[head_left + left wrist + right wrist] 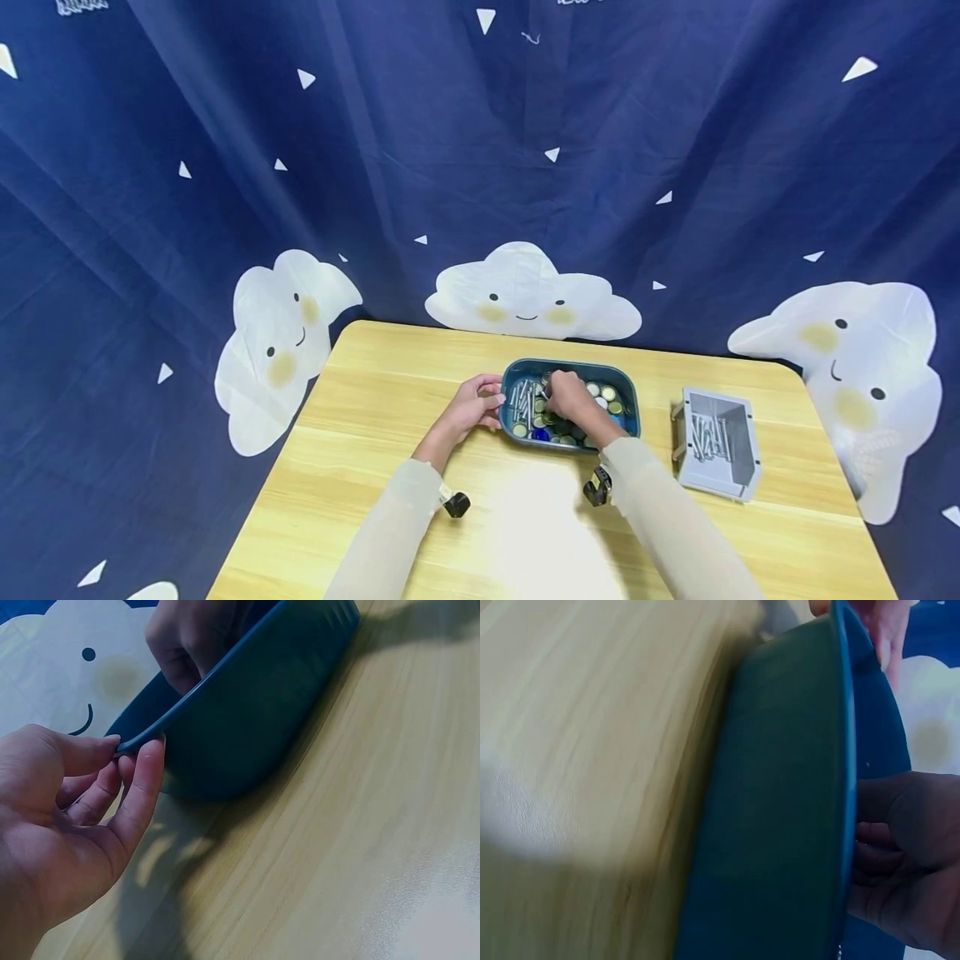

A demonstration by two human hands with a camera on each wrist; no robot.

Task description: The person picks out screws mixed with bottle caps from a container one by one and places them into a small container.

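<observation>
The head camera looks forward and down from the near side, well back, across the bench (322, 500) to the far curtain (450, 125). The left wrist camera (456, 504) and right wrist camera (597, 486) sit close and low (both views tilt), each facing the near side of the teal bin (255, 705), which all three views share.

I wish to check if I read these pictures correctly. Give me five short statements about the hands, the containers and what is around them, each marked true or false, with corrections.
1. The left hand pinches the rim of the teal container. True.
2. The right hand rests on bare tabletop. False: it reaches into the teal container.
3. Long metal pieces lie in the gray bin. True.
4. The teal container holds only metal pieces. False: round discs lie there too.
5. The curtain shows clouds. True.
</observation>
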